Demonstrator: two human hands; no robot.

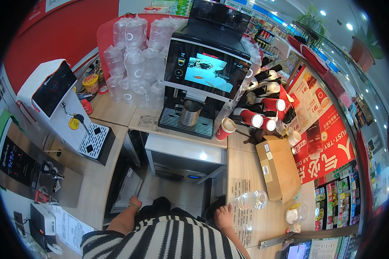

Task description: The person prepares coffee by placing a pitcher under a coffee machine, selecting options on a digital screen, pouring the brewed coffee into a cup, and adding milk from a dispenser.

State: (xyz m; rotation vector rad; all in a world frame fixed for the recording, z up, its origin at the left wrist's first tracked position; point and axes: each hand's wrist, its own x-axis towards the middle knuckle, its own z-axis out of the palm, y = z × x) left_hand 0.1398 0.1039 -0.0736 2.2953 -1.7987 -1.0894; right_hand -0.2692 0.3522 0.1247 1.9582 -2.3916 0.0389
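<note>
My left hand (135,202) hangs low beside an open cabinet door (127,184), its fingers curled. Whether anything is inside them, or whether they touch the door, is hidden. My right hand (223,216) lies with fingers apart at the edge of the right counter, holding nothing. Close to it is a clear plastic container (252,200). Ahead stands a black coffee machine (205,73) with a lit screen. A steel milk jug (190,113) sits upright on its drip tray, below the spout. A red paper cup (225,128) stands just right of the tray.
Bagged clear cups (136,64) are stacked left of the machine. A white dispenser (58,101) with a drip grate stands on the left counter, behind a steel machine (28,166). Stacked paper cups (263,113) and an open cardboard box (278,170) occupy the right counter.
</note>
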